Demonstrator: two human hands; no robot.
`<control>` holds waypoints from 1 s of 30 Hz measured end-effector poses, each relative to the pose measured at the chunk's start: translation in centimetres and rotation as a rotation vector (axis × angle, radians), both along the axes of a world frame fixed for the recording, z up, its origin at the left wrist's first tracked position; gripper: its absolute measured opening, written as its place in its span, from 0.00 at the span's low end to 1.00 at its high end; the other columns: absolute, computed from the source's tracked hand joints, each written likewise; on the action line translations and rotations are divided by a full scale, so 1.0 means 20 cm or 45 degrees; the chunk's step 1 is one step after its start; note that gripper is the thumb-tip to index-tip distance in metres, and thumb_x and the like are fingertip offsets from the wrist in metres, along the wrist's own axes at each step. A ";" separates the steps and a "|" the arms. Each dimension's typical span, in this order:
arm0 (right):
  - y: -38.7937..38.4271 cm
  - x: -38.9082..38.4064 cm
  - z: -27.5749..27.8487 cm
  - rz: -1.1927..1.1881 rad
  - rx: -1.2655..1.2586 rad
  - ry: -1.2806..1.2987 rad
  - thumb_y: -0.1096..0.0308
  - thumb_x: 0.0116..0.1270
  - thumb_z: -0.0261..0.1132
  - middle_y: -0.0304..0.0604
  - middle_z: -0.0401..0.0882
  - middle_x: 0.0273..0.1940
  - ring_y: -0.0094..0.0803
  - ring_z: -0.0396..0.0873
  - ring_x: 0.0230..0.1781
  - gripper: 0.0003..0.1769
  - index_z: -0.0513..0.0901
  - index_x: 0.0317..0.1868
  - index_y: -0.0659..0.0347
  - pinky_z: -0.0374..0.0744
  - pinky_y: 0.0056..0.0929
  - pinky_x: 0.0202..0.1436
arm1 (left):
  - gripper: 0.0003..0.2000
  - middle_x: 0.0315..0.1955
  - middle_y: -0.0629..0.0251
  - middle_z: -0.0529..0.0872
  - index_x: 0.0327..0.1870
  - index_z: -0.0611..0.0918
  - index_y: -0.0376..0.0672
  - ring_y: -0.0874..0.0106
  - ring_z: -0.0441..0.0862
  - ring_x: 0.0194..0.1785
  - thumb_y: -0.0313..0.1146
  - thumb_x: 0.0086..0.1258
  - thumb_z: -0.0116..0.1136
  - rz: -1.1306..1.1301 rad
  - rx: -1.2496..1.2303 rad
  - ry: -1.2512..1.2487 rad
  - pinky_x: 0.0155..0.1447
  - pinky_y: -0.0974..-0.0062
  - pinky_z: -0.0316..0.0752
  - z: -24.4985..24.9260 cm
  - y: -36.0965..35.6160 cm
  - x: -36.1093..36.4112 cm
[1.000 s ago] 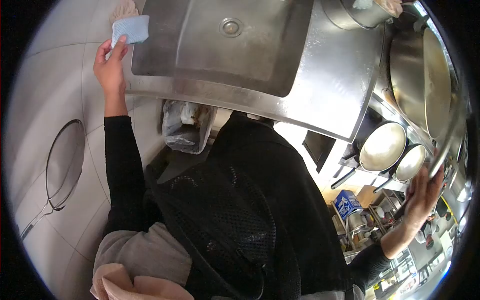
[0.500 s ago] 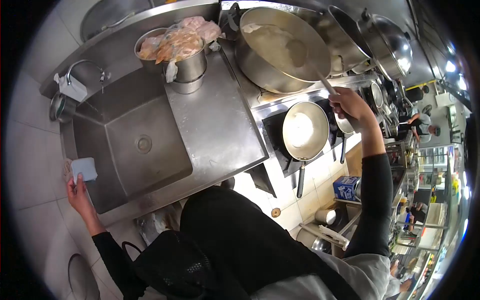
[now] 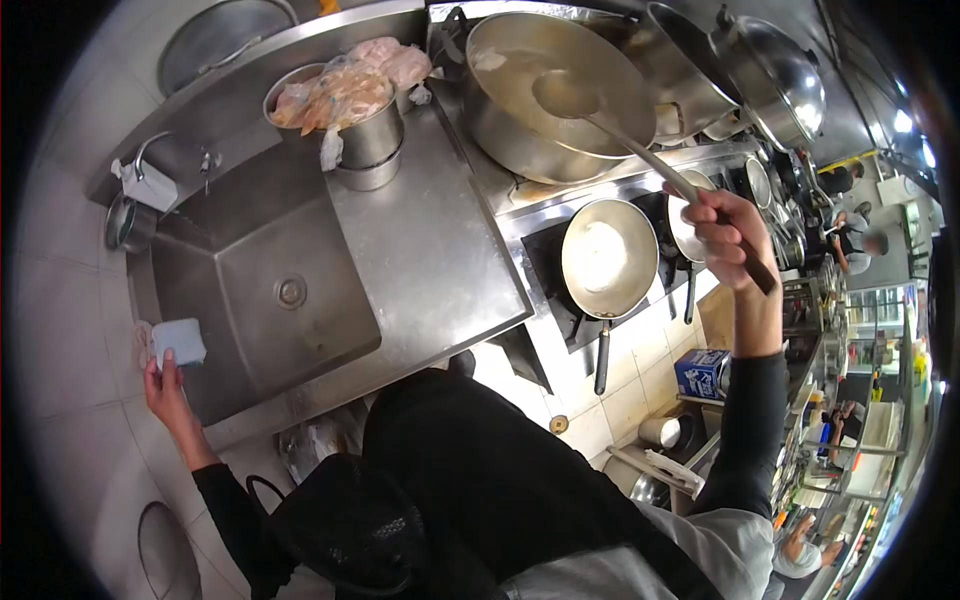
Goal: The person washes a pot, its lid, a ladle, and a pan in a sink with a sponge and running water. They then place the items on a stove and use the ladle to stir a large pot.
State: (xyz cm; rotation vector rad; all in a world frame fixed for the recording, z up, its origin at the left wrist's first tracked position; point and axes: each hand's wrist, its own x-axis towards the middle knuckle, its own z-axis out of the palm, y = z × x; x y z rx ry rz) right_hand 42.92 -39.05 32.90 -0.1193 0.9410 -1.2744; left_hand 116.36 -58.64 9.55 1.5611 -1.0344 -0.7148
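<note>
My right hand (image 3: 728,238) is closed around the long handle of a ladle (image 3: 640,150), whose end sticks out below my fist. The ladle's wide bowl is in the cloudy liquid (image 3: 520,65) of a large metal pot (image 3: 545,160) at the stove's back. At the far left, my left hand (image 3: 172,395) pinches a pale blue square pad (image 3: 180,343), perhaps a sponge, at the sink's near left corner. Behind the pad is a beige thing (image 3: 142,345) I cannot make out.
Beside the sink (image 3: 275,250), stacked metal pots (image 3: 372,140) hold raw meat (image 3: 345,95) in plastic. Two frying pans (image 3: 608,258) sit on burners below the large pot. A tall pot (image 3: 685,70) stands right of it. Several people are in the background at right.
The ladle's bowl has moved left and up within the pot. My right hand has shifted right and down, and its grip now shows the handle's end. My left hand stays by the sink corner.
</note>
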 end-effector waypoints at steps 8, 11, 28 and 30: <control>0.26 0.38 0.20 0.068 -0.087 -0.021 0.71 0.79 0.43 0.46 0.66 0.29 0.19 0.59 0.08 0.33 0.40 0.78 0.69 0.61 0.22 0.03 | 0.21 0.39 0.72 0.82 0.54 0.82 0.36 0.82 0.75 0.40 0.37 0.65 0.73 -0.099 -0.003 0.097 0.44 0.83 0.70 -0.06 -0.01 -0.02; 0.31 0.45 0.11 0.200 -0.053 0.060 0.73 0.77 0.47 0.47 0.66 0.26 0.22 0.59 0.06 0.37 0.36 0.78 0.68 0.60 0.23 0.04 | 0.17 0.35 0.73 0.83 0.48 0.85 0.35 0.83 0.76 0.39 0.35 0.63 0.74 -0.060 -0.034 -0.063 0.43 0.85 0.69 -0.04 0.02 -0.05; 0.08 1.02 -0.64 1.238 0.390 0.961 0.81 0.66 0.61 0.42 0.79 0.29 0.19 0.72 0.16 0.34 0.67 0.74 0.60 0.72 0.21 0.22 | 0.14 0.38 0.71 0.85 0.46 0.84 0.35 0.83 0.78 0.40 0.31 0.64 0.73 0.068 0.121 -0.012 0.48 0.85 0.70 -0.06 0.28 0.10; 0.05 1.03 -0.68 1.350 0.047 1.196 0.80 0.65 0.62 0.46 0.83 0.33 0.26 0.77 0.22 0.35 0.67 0.74 0.60 0.76 0.25 0.29 | 0.14 0.38 0.71 0.85 0.47 0.84 0.35 0.83 0.78 0.40 0.31 0.64 0.73 0.103 0.178 -0.056 0.48 0.85 0.70 -0.10 0.31 0.13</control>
